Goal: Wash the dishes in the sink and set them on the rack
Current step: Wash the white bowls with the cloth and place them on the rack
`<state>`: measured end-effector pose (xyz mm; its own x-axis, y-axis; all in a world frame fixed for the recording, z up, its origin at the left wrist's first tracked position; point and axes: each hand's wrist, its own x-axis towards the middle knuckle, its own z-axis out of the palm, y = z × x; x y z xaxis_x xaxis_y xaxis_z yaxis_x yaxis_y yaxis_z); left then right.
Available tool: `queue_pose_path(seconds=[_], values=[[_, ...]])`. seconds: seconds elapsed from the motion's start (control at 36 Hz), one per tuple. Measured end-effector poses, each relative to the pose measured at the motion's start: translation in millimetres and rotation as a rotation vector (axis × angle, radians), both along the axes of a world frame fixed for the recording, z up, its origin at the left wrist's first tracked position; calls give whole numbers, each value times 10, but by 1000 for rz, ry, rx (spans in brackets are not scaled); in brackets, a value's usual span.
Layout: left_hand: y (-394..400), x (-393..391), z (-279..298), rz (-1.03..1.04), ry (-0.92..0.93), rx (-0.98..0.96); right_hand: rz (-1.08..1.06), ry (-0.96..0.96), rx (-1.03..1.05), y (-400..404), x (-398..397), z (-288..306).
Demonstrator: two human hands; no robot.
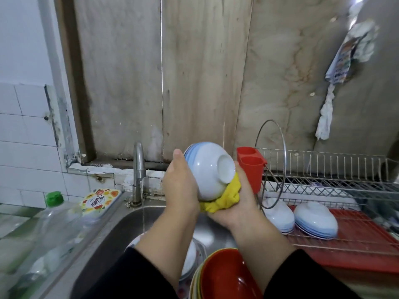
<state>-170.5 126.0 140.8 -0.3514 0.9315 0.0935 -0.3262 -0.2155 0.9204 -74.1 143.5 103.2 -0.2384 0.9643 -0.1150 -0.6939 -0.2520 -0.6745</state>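
Yellow cloth (224, 200), gripped by the right hand (239, 203), scrubs the blue-striped white bowl (207, 169), which the left hand (180, 186) holds above the sink (121, 225). Next, by judgement: rinse under the faucet (138, 169), then place on the rack (345, 186) right of the sink.

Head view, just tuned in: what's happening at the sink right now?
A person is washing a white bowl with blue stripes above the steel sink. The left hand grips its side, base tilted toward the camera, while the right hand holds a yellow cloth against its underside. The tap is running. Two matching bowls already sit upside down on the wire rack; red bowls wait stacked in the sink.
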Motion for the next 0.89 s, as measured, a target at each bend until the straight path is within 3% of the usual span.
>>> queue_pose_path(seconds=[0.08,0.22,0.28,0.39,0.44,0.61,0.69,0.81,0.89], values=[[-46,69,-104,-33,24,14,-54,19,-37,-1,54,15],[112,-178,15,-537,-8,-200,-103,-299,121,-5,306,232],[134,-199,62,-464,42,-231,-104,-325,105,-29,250,196],[51,-98,-53,-116,-28,-108,-140,-10,-24,-41,4,-31],[-30,-57,-152,-49,-28,-48,-108,69,-71,-80,-48,-75],[16,-294,-15,-514,12,-72,-4,-159,49,-64,248,159],[-30,-267,-18,-481,21,18,-10,-92,-19,0,190,114],[-89,-226,-263,-295,370,214,-29,156,-144,-9,-32,-153],[-131,-228,-435,-265,625,354,-125,272,-116,-138,-140,-151]])
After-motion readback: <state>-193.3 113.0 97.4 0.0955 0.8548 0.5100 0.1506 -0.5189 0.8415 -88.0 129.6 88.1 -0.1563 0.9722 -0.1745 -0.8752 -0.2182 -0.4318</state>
